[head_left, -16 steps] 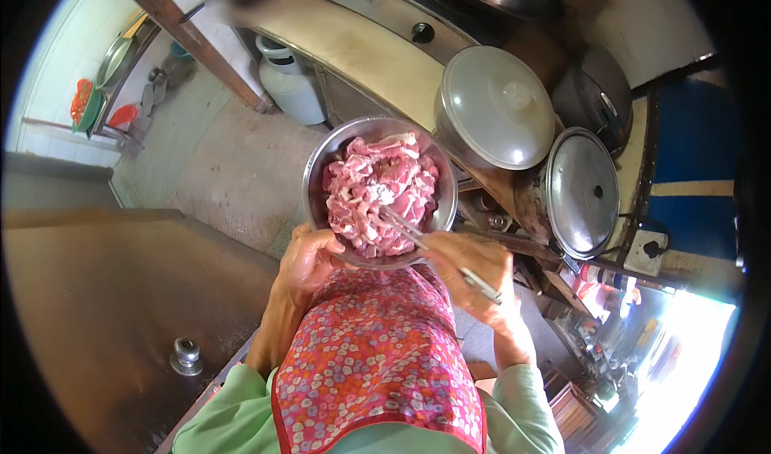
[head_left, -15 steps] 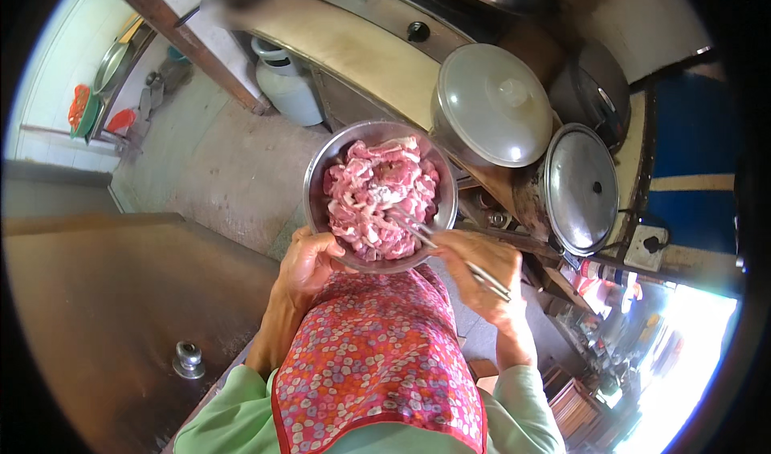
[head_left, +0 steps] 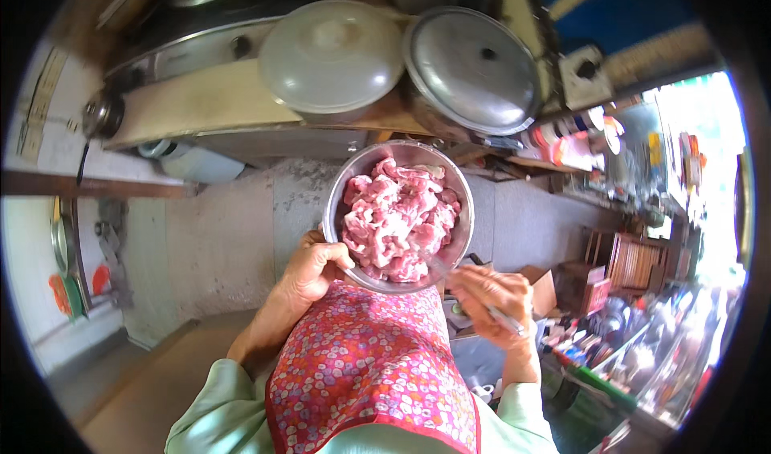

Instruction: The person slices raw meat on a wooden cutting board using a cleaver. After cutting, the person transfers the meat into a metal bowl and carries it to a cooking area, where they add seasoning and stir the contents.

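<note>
A round steel bowl (head_left: 465, 229) full of raw pink meat pieces (head_left: 397, 213) is in front of my body. My left hand (head_left: 312, 268) grips its near left rim, thumb over the edge and fingers underneath. At the near right side, my right hand (head_left: 491, 303) is closed around metal chopsticks (head_left: 506, 320). Their tips reach over the rim to the meat and are blurred. Below the bowl hangs my red flowered apron (head_left: 373, 366).
Ahead runs a counter (head_left: 193, 105) with a pot under a pale lid (head_left: 333, 57) and another under a metal lid (head_left: 474, 69). A gas cylinder (head_left: 197, 161) stands below, left. Wooden furniture (head_left: 634, 261) and cluttered goods (head_left: 610, 333) lie to the right.
My view has turned right, so the counter now lies straight ahead and the brown door has mostly left the picture. The meat has shifted in the bowl as the chopsticks moved.
</note>
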Demonstrator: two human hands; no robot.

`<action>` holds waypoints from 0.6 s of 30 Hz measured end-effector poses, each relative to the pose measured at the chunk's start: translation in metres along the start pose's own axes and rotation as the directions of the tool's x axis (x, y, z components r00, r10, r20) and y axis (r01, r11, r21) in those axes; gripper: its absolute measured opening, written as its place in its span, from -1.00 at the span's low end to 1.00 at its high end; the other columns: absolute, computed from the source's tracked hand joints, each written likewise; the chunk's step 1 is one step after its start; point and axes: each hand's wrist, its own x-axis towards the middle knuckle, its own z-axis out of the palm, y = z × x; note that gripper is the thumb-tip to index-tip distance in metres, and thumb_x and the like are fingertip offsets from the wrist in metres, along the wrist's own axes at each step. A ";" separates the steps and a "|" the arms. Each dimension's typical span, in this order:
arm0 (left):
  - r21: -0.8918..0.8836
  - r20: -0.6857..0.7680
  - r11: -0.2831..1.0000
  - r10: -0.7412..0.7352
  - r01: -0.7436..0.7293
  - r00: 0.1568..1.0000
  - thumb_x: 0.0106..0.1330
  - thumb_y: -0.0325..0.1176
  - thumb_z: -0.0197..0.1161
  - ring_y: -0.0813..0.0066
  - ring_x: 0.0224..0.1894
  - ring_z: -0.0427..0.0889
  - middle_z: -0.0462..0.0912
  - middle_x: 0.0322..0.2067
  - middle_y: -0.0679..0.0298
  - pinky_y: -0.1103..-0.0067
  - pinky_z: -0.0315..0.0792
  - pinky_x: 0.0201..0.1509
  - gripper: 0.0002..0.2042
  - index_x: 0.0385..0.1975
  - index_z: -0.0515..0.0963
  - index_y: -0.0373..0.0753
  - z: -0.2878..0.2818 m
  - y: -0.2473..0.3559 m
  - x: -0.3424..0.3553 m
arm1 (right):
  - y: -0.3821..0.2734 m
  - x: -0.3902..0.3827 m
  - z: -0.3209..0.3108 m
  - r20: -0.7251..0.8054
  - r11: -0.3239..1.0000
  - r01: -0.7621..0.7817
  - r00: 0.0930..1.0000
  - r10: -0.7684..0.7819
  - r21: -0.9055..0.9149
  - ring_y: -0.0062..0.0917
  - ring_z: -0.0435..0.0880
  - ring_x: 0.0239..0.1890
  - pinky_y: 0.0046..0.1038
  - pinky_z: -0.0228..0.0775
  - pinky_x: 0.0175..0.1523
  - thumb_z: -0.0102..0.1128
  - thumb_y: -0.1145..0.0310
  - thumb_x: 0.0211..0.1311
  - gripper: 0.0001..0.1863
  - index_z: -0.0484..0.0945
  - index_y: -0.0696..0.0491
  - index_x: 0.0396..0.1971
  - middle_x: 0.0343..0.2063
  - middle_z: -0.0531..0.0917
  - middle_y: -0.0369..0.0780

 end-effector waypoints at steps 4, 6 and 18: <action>0.148 0.090 0.980 -0.150 0.135 0.985 -0.19 -0.65 0.11 0.35 -0.52 0.55 0.55 -0.58 0.20 0.36 0.56 -0.40 -0.89 -0.62 0.53 -0.36 0.062 -0.034 0.025 | 0.020 -0.053 -0.042 -0.337 0.972 -0.224 0.923 0.187 -0.075 -0.28 0.66 -0.42 -0.50 0.47 -0.41 0.20 0.62 -0.11 -0.81 0.54 0.20 -0.40 -0.44 0.63 -0.10; 0.209 0.177 0.960 -0.225 0.187 0.958 -0.18 -0.63 0.12 0.36 -0.52 0.55 0.55 -0.59 0.21 0.36 0.55 -0.41 -0.90 -0.62 0.52 -0.36 0.099 -0.052 0.035 | 0.029 -0.076 -0.052 -0.434 0.976 -0.215 0.882 0.181 -0.028 -0.39 0.67 -0.47 -0.53 0.48 -0.35 0.17 0.60 -0.02 -0.89 0.58 0.18 -0.42 -0.48 0.65 -0.14; 0.462 0.302 0.808 -0.531 0.365 0.792 -0.15 -0.61 0.08 0.31 -0.46 0.59 0.56 -0.47 0.18 0.27 0.59 -0.33 -0.84 -0.50 0.50 -0.37 0.267 -0.164 0.112 | 0.083 -0.219 -0.135 -0.686 0.937 -0.349 0.684 0.248 -0.009 -0.34 0.67 -0.42 -0.52 0.49 -0.39 0.25 0.62 -0.06 -0.81 0.58 0.18 -0.35 -0.42 0.64 -0.11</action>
